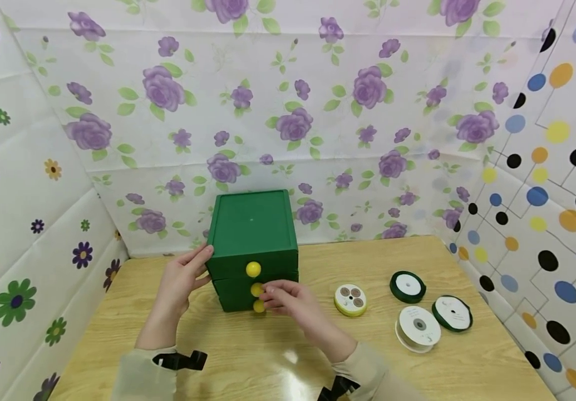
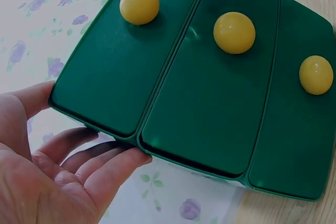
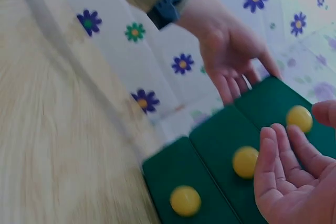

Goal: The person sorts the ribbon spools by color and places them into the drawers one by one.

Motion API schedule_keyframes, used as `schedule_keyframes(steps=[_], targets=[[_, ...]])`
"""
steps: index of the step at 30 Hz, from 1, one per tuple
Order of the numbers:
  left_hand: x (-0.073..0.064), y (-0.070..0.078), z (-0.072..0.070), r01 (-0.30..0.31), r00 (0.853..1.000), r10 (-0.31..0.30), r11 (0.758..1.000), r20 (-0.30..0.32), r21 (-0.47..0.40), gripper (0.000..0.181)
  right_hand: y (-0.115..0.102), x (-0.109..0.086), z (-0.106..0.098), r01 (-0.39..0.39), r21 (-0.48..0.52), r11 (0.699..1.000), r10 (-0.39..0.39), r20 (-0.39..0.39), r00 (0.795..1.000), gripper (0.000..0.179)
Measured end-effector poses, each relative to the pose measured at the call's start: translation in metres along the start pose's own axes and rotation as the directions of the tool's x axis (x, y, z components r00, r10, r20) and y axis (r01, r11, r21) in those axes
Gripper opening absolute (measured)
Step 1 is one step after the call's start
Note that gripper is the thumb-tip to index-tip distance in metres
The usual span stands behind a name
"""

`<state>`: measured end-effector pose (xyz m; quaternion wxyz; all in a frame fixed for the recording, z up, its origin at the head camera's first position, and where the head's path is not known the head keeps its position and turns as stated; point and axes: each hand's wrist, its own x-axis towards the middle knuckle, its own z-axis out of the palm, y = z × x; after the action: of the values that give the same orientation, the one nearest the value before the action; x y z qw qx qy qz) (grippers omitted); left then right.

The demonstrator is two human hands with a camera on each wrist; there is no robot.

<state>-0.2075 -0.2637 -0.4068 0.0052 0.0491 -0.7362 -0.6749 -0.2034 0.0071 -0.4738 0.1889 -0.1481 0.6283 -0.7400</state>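
A green cabinet (image 1: 251, 223) with three stacked drawers stands near the back of the table, its front towards me. Each drawer carries a round yellow knob: top knob (image 1: 253, 269), middle knob (image 2: 234, 32) and bottom knob (image 3: 185, 201). My left hand (image 1: 180, 284) rests on the cabinet's left side, thumb at the upper front edge and fingers against the side wall. In front of the drawers is my right hand (image 1: 298, 309), its thumb and fingers apart close to the upper two knobs. The left wrist view shows a gap between its fingertips and the knobs. All drawers look closed.
Right of the cabinet lies a yellow-edged ribbon spool (image 1: 350, 299). Farther right are a white ribbon spool (image 1: 419, 326) and two dark green ribbon spools, one behind (image 1: 408, 285) and one at the right (image 1: 452, 313). Patterned cloth walls (image 1: 267, 111) enclose the wooden table (image 1: 237, 356).
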Motion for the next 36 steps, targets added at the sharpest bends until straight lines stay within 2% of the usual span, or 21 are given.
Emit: schedule_keyframes(steps=[5, 10, 15, 26, 30, 36], targets=[[0.004, 0.0, 0.0, 0.021, 1.0, -0.021, 1.0, 0.017, -0.01, 0.08, -0.001, 0.008, 0.016, -0.076, 0.128, 0.989, 0.07, 0.05, 0.996, 0.055], [0.006, 0.003, 0.001, 0.035, 0.999, -0.035, 0.999, 0.023, -0.025, 0.08, -0.008, 0.014, 0.024, -0.13, 0.281, 0.951, 0.12, 0.054, 0.991, 0.062], [0.005, 0.006, 0.001, 0.041, 0.998, -0.039, 0.999, 0.043, -0.036, 0.077, -0.012, 0.019, 0.029, -0.155, 0.371, 0.915, 0.147, 0.052, 0.988, 0.063], [0.001, 0.01, -0.003, 0.044, 0.998, -0.043, 0.998, 0.048, -0.033, 0.072, -0.012, 0.027, 0.031, -0.158, 0.471, 0.868, 0.174, 0.01, 0.985, 0.058], [0.002, 0.011, -0.004, 0.041, 0.998, -0.04, 0.999, 0.047, -0.024, 0.071, -0.012, 0.029, 0.03, -0.169, 0.471, 0.866, 0.186, 0.011, 0.983, 0.054], [0.002, 0.011, -0.006, 0.032, 0.998, -0.03, 0.999, 0.052, -0.023, 0.069, -0.012, 0.029, 0.029, -0.174, 0.44, 0.881, 0.19, 0.008, 0.982, 0.053]])
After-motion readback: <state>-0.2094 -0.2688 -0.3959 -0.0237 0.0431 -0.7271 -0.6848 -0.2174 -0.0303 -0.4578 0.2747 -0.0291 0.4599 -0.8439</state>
